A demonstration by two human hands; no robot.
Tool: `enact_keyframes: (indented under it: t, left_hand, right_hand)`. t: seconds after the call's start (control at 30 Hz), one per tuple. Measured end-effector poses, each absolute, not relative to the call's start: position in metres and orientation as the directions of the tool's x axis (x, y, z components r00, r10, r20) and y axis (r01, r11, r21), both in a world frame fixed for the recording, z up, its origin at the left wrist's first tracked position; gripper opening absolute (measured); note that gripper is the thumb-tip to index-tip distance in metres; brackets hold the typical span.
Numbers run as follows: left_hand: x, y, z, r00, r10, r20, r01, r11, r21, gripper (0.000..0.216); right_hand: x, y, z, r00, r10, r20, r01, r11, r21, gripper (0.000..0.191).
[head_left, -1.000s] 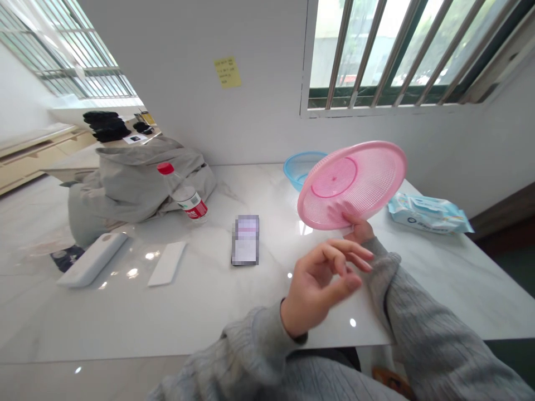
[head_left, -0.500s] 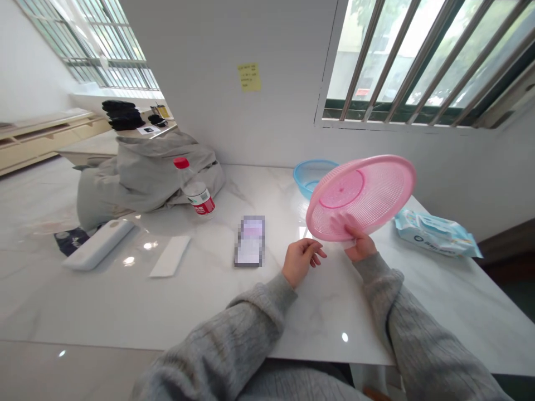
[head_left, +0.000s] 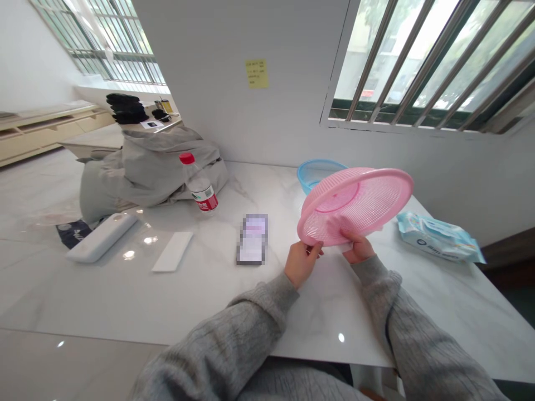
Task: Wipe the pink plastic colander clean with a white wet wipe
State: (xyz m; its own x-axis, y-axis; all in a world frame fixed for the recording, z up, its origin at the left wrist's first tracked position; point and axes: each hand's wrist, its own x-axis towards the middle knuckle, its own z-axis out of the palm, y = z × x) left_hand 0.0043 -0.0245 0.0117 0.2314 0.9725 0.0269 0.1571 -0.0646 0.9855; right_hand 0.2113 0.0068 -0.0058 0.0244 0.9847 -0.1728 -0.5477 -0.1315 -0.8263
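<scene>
White marbled tabletop (head_left: 225, 306) lies beneath both hands. Left hand (head_left: 300, 264): thumb and fingers are closed in a pinch at the near-left rim of the pink mesh basket (head_left: 382, 200). Right hand (head_left: 360, 249): fingers are closed around the near rim, thumb on the inner face. The pink mesh basket is tilted above the tabletop, open side toward the person. Behind it, partly covered: a blue basket (head_left: 312, 177). To its right: a wipes pack (head_left: 438, 238). To its left: a phone (head_left: 252, 245); farther left, a red-capped bottle (head_left: 202, 192) and grey cloth (head_left: 150, 170).
</scene>
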Motion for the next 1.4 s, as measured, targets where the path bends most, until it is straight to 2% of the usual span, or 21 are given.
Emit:
enact_keyframes:
  t: [0.17,0.37,0.47,0.67,0.8,0.87,0.97,1.17,1.4]
  left_hand:
    - [0.003,-0.027,0.014,0.196,0.978,0.076,0.301,-0.134,0.944,0.05]
    - [0.003,-0.028,0.011,0.16,0.982,0.1,0.325,-0.148,0.934,0.048]
    - [0.004,-0.03,0.011,0.155,0.979,0.135,0.217,-0.167,0.962,0.044]
    - [0.013,-0.029,0.004,0.23,0.949,0.216,-0.21,-0.168,0.963,0.023]
    - [0.024,-0.024,-0.006,0.167,0.983,0.071,-0.39,0.0,0.921,0.039]
    - [0.027,-0.024,-0.006,0.209,0.978,0.001,-0.462,0.098,0.881,0.044]
    - [0.028,-0.028,0.003,0.278,0.96,0.01,-0.512,0.139,0.848,0.045]
    - [0.019,-0.034,0.024,0.153,0.988,-0.007,-0.536,0.089,0.84,0.043]
    - [0.022,-0.028,0.01,0.202,0.979,-0.015,-0.555,0.127,0.822,0.045]
  right_hand:
    - [0.23,0.012,-0.003,0.166,0.983,-0.074,-0.541,0.028,-0.841,0.036]
    - [0.24,0.016,0.0,0.281,0.959,-0.047,-0.543,0.118,-0.831,0.046]
    - [0.239,0.016,0.001,0.299,0.952,-0.061,-0.557,0.122,-0.821,0.045]
    - [0.233,0.015,-0.002,0.287,0.953,-0.098,-0.615,0.105,-0.782,0.043]
    - [0.217,0.008,-0.005,0.131,0.983,-0.129,-0.632,-0.018,-0.775,0.033]
    - [0.205,0.003,-0.004,0.078,0.988,-0.134,-0.633,-0.054,-0.772,0.028]
    - [0.19,-0.003,-0.001,0.026,0.987,-0.162,-0.624,-0.11,-0.774,0.03]
    - [0.189,-0.005,0.0,0.041,0.99,-0.139,-0.618,-0.084,-0.782,0.037]
    - [0.192,-0.002,-0.001,0.057,0.985,-0.16,-0.61,-0.093,-0.787,0.036]
